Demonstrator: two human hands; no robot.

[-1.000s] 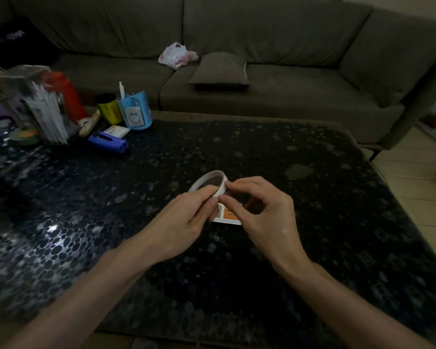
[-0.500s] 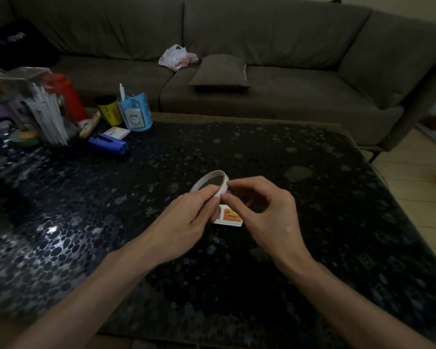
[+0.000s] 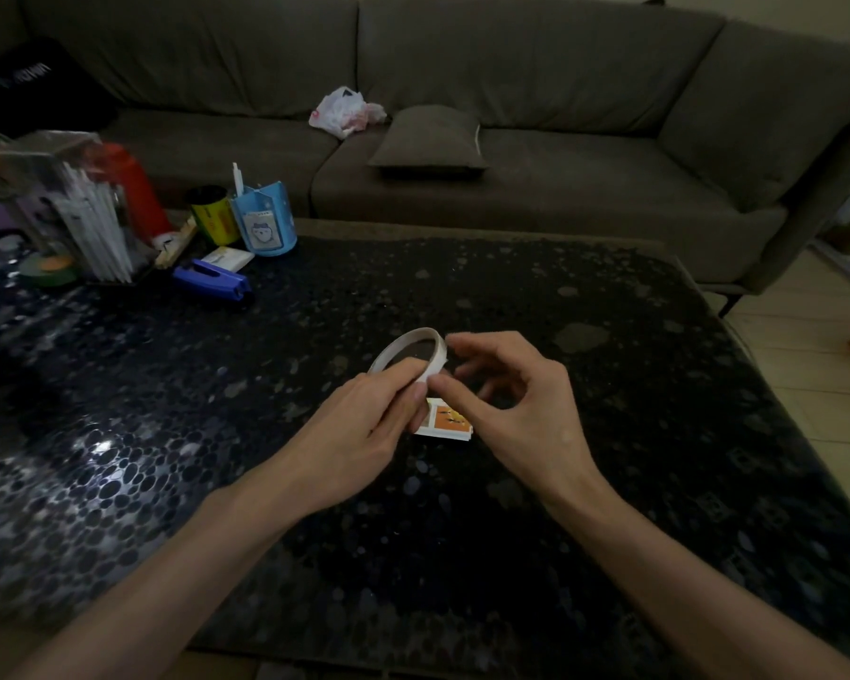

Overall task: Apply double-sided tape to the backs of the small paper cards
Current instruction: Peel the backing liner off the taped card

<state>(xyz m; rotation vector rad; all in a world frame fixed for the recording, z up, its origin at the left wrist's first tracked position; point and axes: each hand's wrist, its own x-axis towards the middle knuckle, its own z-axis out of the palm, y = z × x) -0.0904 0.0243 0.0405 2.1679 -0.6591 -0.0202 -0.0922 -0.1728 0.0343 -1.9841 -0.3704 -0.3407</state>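
A thin white ring of double-sided tape is held just above the dark table, near its middle. My left hand grips the ring's near side between thumb and fingers. My right hand has its index finger and thumb pinched at the ring's right edge, where the tape end is. Below the two hands a small stack of paper cards lies on the table, orange picture side up, partly hidden by my left fingers.
A black pebble-patterned table fills the view. At its back left stand a blue pen holder, a yellow can, a blue stapler, a red bottle and a clear box of white sticks. A grey sofa lies behind.
My right hand's fingers have shifted slightly along the ring's right edge and opened a bit more. The ring, the left hand and the cards stay nearly in place.
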